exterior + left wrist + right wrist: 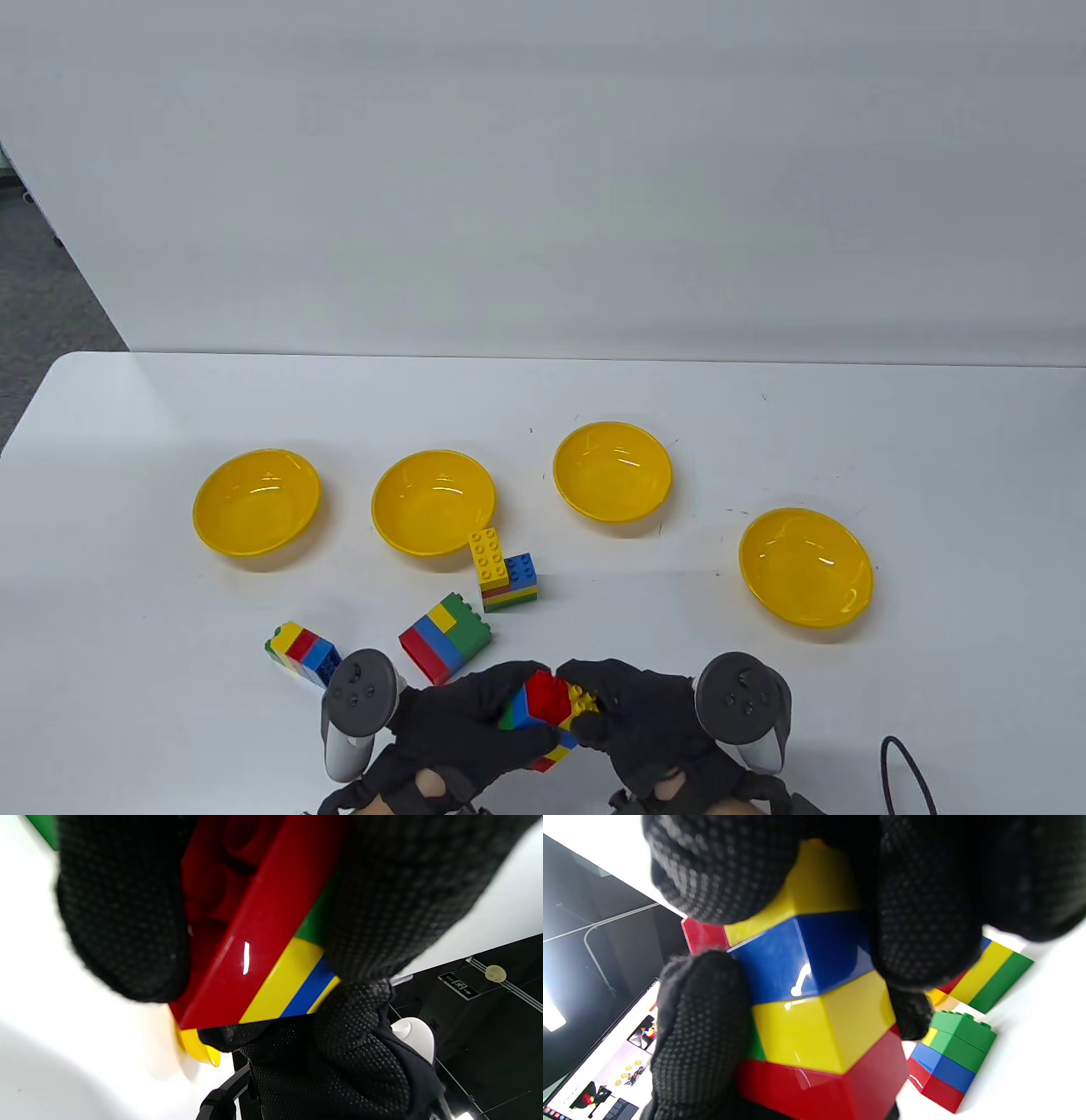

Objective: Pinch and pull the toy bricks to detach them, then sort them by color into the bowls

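Observation:
Both gloved hands hold one brick stack (547, 713) of red, yellow, blue and green bricks just above the table's front edge. My left hand (475, 722) grips its left side, fingers curled round the red and green bricks (250, 942). My right hand (611, 713) pinches the yellow brick (581, 705) at the stack's right end; the right wrist view shows its fingers (721, 870) on that yellow brick (818, 887) above blue, yellow and red layers. Four empty yellow bowls (256, 501) (433, 503) (612, 469) (805, 566) stand in a row behind.
Three more brick clusters lie on the white table (933, 441): one (303, 652) at the left by my left tracker, one (447, 638) in the middle, one (503, 570) with an upright yellow brick near the second bowl. A black cable (908, 764) loops at the front right.

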`<state>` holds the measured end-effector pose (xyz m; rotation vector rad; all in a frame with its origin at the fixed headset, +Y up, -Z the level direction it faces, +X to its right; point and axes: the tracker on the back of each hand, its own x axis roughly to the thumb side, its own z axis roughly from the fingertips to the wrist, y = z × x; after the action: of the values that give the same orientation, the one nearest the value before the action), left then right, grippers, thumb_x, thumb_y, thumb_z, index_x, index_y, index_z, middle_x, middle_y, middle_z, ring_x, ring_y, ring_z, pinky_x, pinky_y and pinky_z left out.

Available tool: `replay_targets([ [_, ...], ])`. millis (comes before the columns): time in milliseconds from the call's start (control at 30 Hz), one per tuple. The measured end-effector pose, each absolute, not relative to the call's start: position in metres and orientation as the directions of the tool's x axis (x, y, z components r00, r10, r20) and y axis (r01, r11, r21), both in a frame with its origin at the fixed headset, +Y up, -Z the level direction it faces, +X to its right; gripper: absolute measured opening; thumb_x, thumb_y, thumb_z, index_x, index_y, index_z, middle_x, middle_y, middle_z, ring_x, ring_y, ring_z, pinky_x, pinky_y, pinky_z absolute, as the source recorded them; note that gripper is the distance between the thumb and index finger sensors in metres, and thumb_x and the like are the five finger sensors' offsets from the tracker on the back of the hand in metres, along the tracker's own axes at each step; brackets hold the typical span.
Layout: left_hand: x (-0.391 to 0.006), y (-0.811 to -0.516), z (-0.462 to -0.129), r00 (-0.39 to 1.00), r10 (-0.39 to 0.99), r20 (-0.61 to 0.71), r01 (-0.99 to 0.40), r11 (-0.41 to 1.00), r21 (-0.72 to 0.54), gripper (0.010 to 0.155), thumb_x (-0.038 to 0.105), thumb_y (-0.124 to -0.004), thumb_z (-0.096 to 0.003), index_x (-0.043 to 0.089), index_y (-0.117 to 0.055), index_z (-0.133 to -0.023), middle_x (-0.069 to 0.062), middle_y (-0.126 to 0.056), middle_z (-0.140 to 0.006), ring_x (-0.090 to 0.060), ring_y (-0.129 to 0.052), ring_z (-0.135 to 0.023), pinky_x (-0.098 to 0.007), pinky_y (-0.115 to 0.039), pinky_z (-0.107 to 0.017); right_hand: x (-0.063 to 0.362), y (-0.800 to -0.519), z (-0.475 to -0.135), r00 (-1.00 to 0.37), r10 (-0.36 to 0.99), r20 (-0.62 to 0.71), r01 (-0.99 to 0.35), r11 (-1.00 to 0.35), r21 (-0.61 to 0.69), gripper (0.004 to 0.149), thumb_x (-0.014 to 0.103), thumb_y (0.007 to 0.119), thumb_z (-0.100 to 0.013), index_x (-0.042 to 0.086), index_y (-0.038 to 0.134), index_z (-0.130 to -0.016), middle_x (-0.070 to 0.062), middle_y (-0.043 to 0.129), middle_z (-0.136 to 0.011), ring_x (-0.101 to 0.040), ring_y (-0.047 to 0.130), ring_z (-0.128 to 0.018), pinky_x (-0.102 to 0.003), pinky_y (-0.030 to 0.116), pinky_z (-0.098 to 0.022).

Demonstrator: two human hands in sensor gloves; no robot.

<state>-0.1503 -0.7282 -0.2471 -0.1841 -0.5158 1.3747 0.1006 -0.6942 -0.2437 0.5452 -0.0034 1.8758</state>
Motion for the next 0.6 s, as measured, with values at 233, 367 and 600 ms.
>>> replay_targets([
  [233,-0.151,-0.725,-0.249,0.104,0.965,0.241,-0.879,0.203,-0.432,0.066,0.043,-0.110,-0.0352,0.017,-0.085,-0.090,-0.020,-0.098,-0.084,-0.044,-0.109,-0.069,-0.046,-0.101,-0.030,0.111,-0.698,-0.254,-0.135,0.960,0.246,-0.941,-0.202,0.272,0.060,0.028,0.073,-0.029,-0.005,0.092,-0.075,-0.032,0.098,-0.062,-0.035,0.108,-0.030,-0.057,0.092,-0.024],
  [367,-0.158,-0.731,-0.250,0.161,0.965,0.206,-0.888,0.233,-0.396,0.067,0.045,-0.104,-0.0399,0.017,-0.078,-0.095,-0.018,-0.092,-0.089,-0.043,-0.104,-0.073,-0.050,-0.098,-0.033,0.155,-0.671,-0.277,-0.405,0.855,0.324,-0.898,-0.438,0.035,0.060,0.032,0.083,-0.035,0.003,0.082,-0.087,-0.032,0.081,-0.083,-0.046,0.096,-0.054,-0.065,0.079,-0.039],
  [600,-0.165,-0.732,-0.255,0.190,0.965,0.179,-0.890,0.246,-0.383,0.066,0.051,-0.098,-0.0428,0.023,-0.074,-0.098,-0.015,-0.090,-0.093,-0.044,-0.105,-0.071,-0.050,-0.097,-0.034,0.256,-0.672,-0.308,-0.876,0.471,0.104,-0.470,-0.784,-0.405,0.061,0.026,0.087,-0.033,0.005,0.079,-0.090,-0.026,0.081,-0.087,-0.042,0.096,-0.060,-0.067,0.075,-0.047],
])
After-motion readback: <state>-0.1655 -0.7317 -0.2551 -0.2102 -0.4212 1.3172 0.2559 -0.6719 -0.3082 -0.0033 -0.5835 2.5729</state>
